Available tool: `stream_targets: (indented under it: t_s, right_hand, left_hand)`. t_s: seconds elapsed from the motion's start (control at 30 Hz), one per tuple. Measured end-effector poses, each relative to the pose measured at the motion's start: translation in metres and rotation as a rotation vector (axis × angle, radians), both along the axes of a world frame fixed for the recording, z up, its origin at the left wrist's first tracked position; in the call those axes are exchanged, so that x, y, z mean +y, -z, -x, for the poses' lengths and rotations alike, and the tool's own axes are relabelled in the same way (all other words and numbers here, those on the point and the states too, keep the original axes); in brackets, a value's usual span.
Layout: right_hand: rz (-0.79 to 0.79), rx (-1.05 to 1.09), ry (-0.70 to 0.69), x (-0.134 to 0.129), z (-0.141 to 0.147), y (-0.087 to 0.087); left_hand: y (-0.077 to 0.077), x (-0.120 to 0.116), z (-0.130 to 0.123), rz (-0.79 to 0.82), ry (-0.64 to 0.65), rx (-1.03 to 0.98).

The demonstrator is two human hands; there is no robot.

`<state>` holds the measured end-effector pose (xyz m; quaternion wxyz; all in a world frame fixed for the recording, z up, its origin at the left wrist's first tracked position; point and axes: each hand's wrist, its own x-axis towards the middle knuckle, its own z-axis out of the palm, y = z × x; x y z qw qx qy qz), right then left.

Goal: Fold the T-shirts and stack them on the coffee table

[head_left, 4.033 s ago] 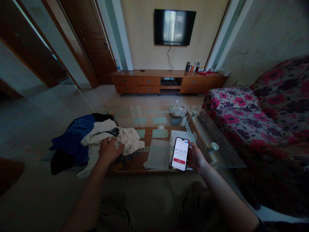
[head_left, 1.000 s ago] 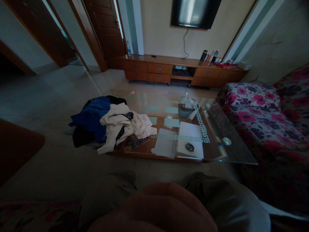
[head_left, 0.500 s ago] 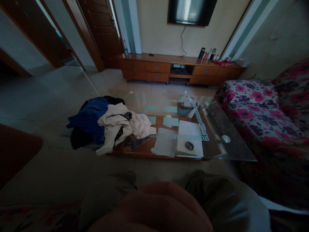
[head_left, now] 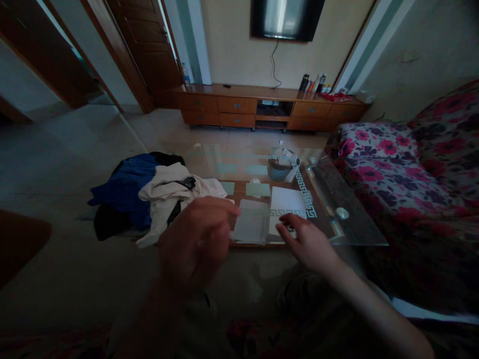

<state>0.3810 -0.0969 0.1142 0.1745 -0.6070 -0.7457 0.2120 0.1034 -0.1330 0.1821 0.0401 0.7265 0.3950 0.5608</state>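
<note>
My left hand (head_left: pixel 198 242) is raised in the middle, in front of a pile of clothes, and looks slightly blurred. Its fingers are loosely bent, with a gap between forefinger and thumb and nothing visible in it. My right hand (head_left: pixel 309 242) reaches over the near edge of a glass coffee table (head_left: pixel 359 219), thumb and fingers apart and empty. Just beyond its fingers are white papers (head_left: pixel 288 199) and a small dark round object, mostly covered by the hand. The pile holds a cream garment (head_left: pixel 164 182) and a blue garment (head_left: pixel 129 179), with black cloth around them.
A basket (head_left: pixel 280 170) with crumpled paper stands at the table's far right. A floral sofa (head_left: pixel 377 149) is on the right. Along the wall runs a wooden cabinet (head_left: pixel 202 103) with bottles (head_left: pixel 314 82) on it, below a television (head_left: pixel 286 20).
My hands were together low in my lap. They have come apart and risen forward, the right one towards the papers. The view has shifted slightly to the right.
</note>
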Motion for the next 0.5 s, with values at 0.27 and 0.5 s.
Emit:
stream_targets:
  t_s: [0.27,0.5]
  right_hand:
    - [0.219,0.027,-0.240,0.024,0.055,0.064]
    - [0.169,0.262,-0.168,0.052,0.037,0.085]
  left_hand:
    - [0.130,0.113,0.068,1.065,-0.582,0.729]
    - [0.151,0.126,0.058,1.146,-0.614,0.701]
